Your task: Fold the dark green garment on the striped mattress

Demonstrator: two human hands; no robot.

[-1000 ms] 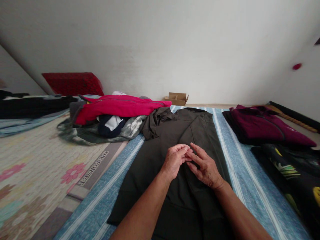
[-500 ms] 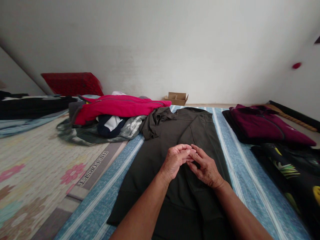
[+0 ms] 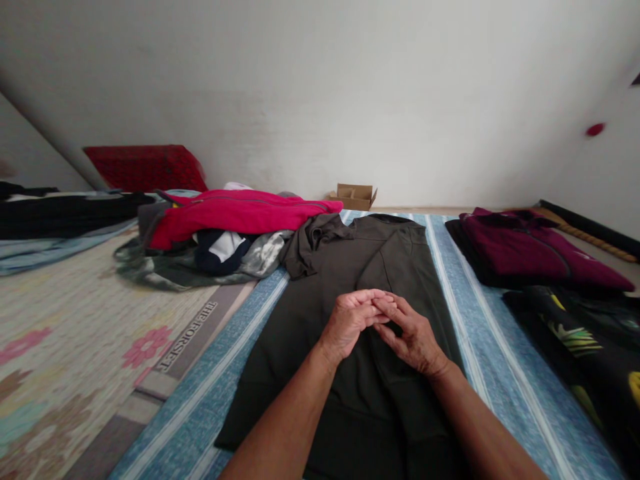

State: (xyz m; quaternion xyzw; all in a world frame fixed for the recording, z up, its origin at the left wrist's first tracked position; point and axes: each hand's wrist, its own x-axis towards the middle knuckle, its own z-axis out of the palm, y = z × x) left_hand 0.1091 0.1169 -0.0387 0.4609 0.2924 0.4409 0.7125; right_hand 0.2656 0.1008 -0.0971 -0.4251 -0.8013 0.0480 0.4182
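Left hand (image 3: 350, 323), right hand (image 3: 413, 337), fingertips meeting over flat dark olive garment (image 3: 320, 347)

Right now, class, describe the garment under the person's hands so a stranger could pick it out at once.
Find the blue striped mat. Down its middle lies the dark olive garment, spread flat beneath both hands. Unlike the heaped pink jacket and folded maroon jacket, it is laid out full length.
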